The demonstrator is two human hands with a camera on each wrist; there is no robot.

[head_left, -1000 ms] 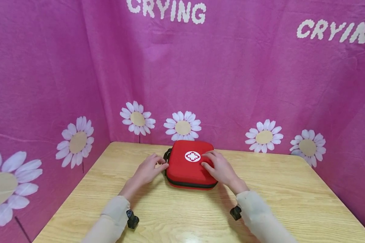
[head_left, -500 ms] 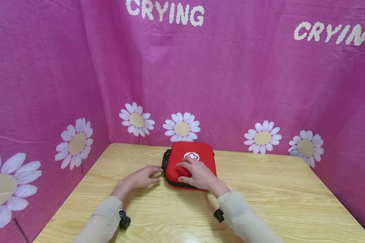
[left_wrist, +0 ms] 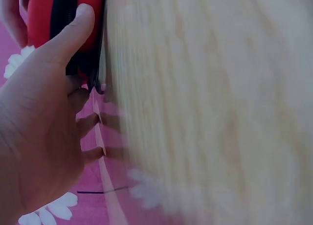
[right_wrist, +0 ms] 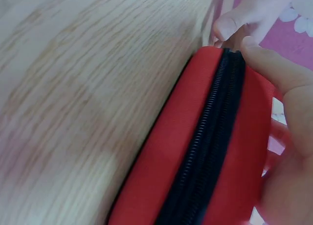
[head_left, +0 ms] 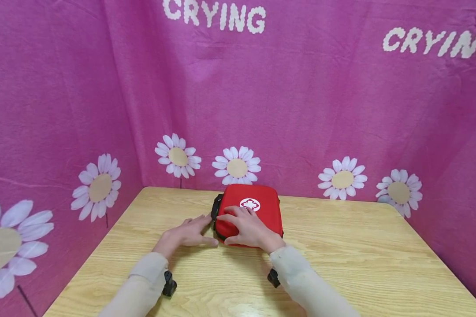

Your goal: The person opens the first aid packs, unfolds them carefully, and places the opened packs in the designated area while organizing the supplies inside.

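A red first-aid case [head_left: 269, 213] with a white cross emblem lies closed on the table. Its black zipper [right_wrist: 208, 132] runs around the side, and a black handle [head_left: 216, 205] sticks out at the left. My right hand [head_left: 249, 226] reaches over the lid's near left part, fingers spread loosely, with the thumb at the zipper by the corner. Beside the case's left end is my left hand [head_left: 186, 233]; its fingers are extended toward the handle, low by the tabletop. In the left wrist view, that hand's thumb [left_wrist: 78, 32] overlaps the zipper side.
The wooden table [head_left: 361, 259] extends around the case on all sides. Behind and to the left hangs a magenta curtain [head_left: 293, 110] with daisies and lettering. A small black camera [head_left: 169, 284] sits on the left wrist, another [head_left: 273, 277] on the right.
My right hand has moved left across the lid from the case's right side to its near left corner. The left hand dipped toward me, then came back to the left end. The case stays put.
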